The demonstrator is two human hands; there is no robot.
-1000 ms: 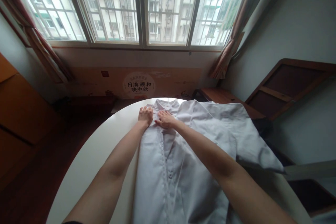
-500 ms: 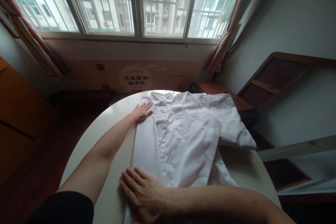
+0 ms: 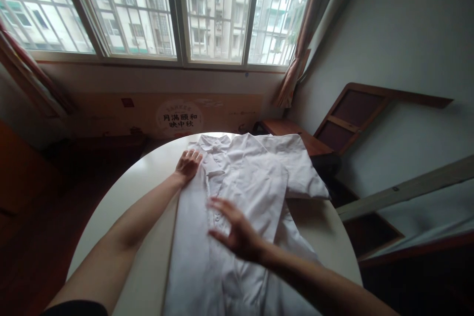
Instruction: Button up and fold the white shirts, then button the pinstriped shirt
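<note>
A white button-up shirt [image 3: 255, 182] lies on a round white table [image 3: 122, 202], its collar toward the window. The left side is folded inward in a long strip, and one sleeve spreads out to the right. My left hand [image 3: 188, 164] is at the folded edge near the collar, its fingers curled onto the cloth; the fingertips are hidden. Over the middle of the shirt, beside the button placket, my right hand [image 3: 237, 232] hovers with thumb and fingers apart, slightly blurred and holding nothing.
A barred window [image 3: 177, 15] with curtains is beyond the table. Below it hangs an orange printed banner [image 3: 229, 108]. At the right stand a wooden bench-like piece [image 3: 296, 131] and a wooden-framed panel [image 3: 338, 113] against the wall.
My right hand has lifted off the shirt's lower left edge and moved up and right over its middle. My left hand's fingers, flat before, are now curled. The view has shifted slightly right.
</note>
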